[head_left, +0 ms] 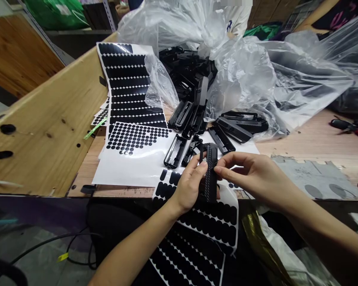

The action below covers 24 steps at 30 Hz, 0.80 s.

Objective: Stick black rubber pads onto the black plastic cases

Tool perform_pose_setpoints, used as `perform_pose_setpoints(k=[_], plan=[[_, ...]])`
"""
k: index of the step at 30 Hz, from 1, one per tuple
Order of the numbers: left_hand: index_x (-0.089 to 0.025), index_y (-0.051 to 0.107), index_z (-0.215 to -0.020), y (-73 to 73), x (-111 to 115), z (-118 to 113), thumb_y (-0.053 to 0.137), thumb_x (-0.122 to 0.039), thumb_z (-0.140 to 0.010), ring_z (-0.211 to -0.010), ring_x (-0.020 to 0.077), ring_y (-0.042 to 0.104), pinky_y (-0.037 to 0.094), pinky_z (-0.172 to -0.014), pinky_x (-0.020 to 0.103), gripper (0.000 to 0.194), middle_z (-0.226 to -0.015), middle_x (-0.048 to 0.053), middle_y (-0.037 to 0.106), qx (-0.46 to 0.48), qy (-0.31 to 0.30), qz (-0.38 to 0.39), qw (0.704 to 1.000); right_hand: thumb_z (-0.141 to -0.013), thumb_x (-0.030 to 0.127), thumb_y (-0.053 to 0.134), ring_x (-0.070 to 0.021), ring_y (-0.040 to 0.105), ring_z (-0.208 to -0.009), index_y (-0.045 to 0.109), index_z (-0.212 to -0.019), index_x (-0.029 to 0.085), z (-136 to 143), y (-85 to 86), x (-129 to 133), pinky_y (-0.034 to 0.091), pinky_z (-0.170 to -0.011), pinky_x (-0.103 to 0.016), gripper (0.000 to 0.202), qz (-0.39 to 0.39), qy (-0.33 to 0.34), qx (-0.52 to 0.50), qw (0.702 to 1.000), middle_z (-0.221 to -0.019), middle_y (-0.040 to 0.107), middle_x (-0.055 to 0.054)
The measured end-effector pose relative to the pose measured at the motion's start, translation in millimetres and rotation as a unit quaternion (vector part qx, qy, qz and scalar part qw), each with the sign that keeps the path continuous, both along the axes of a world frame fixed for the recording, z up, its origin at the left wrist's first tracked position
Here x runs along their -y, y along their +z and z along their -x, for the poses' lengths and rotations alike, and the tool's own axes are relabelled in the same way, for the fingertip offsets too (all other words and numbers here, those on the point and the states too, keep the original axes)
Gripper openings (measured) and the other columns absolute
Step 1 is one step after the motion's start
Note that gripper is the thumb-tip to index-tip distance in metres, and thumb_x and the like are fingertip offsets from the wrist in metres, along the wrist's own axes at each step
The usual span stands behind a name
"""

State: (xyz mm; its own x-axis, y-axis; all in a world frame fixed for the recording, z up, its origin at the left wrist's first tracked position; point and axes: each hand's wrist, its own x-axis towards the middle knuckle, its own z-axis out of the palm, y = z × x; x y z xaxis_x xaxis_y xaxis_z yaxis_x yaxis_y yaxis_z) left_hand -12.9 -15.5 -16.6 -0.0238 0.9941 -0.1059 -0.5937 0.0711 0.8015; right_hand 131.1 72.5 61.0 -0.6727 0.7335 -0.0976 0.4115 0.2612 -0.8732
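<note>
My left hand (191, 182) is wrapped around a black plastic casing (211, 171) with a carbon-fibre-like texture, held upright near the table's front edge. My right hand (244, 171) is closed in a pinch at the casing's right edge; whether a small piece is also between the fingertips cannot be made out. Just beyond the hands lie several similar casings, among them an open-framed one (175, 151) and a few textured ones (234, 129). Beneath the hands, a sheet of black oval stickers (223, 216) hangs over the table edge onto the lap.
A long sticker sheet (128, 85) and a sheet of small black dots (131, 171) lie at left, beside a wooden board (47, 131). Behind is a clear plastic bag (244, 75) with a heap of black casings (185, 71). Red-handled pliers (350, 126) lie far right. Other people are partly visible behind.
</note>
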Motion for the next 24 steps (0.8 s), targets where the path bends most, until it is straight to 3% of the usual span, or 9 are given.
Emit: perform_pose_setpoints(k=[5,9,12,16,20,24], plan=[[-0.026,0.046,-0.144,0.3,0,-1,0.055,-0.054,-0.099,-0.046,0.0154,0.062,0.047,-0.044,0.024,0.055,-0.070,-0.001,0.067,0.009,0.005,-0.006,1.000,-0.086,0.051,0.077,-0.0205,0.069,-0.076,0.067,-0.092,0.024,0,-4.2,3,0.056,-0.067,-0.031,0.030,-0.049,0.000,-0.019,0.999,-0.088,0.072,-0.004],[-0.025,0.047,-0.140,1.9,-2,-1,0.057,-0.053,-0.097,-0.048,0.0144,0.063,0.048,-0.044,0.023,0.052,-0.079,0.000,0.069,0.028,0.003,-0.009,1.000,-0.085,0.052,0.077,-0.0217,0.070,-0.076,0.064,-0.098,0.025,-1,-9.2,5,0.057,-0.064,-0.032,0.033,-0.066,-0.028,-0.043,0.997,-0.091,0.072,-0.004],[-0.021,0.049,-0.127,2.0,-4,1,0.054,-0.053,-0.099,-0.048,0.0139,0.064,0.048,-0.043,0.023,0.043,-0.084,0.001,0.069,0.057,0.013,-0.026,0.998,-0.094,0.051,0.065,-0.0224,0.071,-0.074,0.068,-0.095,0.025,-10,-18.3,8,0.055,-0.062,-0.033,0.026,-0.143,-0.055,0.014,0.988,-0.087,0.075,-0.006],[-0.021,0.046,-0.115,2.4,-5,5,0.046,-0.052,-0.102,-0.048,0.0136,0.064,0.047,-0.043,0.022,0.034,-0.084,0.002,0.068,0.096,0.023,-0.037,0.994,-0.096,0.045,0.062,-0.0223,0.071,-0.062,0.074,-0.098,0.024,-28,-37.3,20,0.052,-0.057,-0.034,0.024,-0.254,0.010,0.121,0.960,-0.082,0.078,-0.005],[-0.020,0.046,-0.114,3.4,-4,6,0.044,-0.051,-0.103,-0.049,0.0128,0.063,0.049,-0.046,0.022,0.033,-0.084,0.002,0.067,0.106,0.033,-0.030,0.993,-0.098,0.035,0.061,-0.0222,0.074,-0.062,0.074,-0.104,0.021,-38,-50.7,33,0.055,-0.054,-0.033,0.020,-0.324,0.040,0.119,0.938,-0.082,0.080,-0.005],[-0.019,0.048,-0.115,2.7,-4,5,0.042,-0.050,-0.103,-0.049,0.0131,0.062,0.049,-0.047,0.023,0.034,-0.083,0.004,0.068,0.122,0.035,-0.032,0.991,-0.100,0.020,0.060,-0.0249,0.078,-0.082,0.072,-0.097,0.018,-38,-48.9,37,0.061,-0.067,-0.035,0.013,-0.458,0.078,0.083,0.882,-0.097,0.081,-0.009]])
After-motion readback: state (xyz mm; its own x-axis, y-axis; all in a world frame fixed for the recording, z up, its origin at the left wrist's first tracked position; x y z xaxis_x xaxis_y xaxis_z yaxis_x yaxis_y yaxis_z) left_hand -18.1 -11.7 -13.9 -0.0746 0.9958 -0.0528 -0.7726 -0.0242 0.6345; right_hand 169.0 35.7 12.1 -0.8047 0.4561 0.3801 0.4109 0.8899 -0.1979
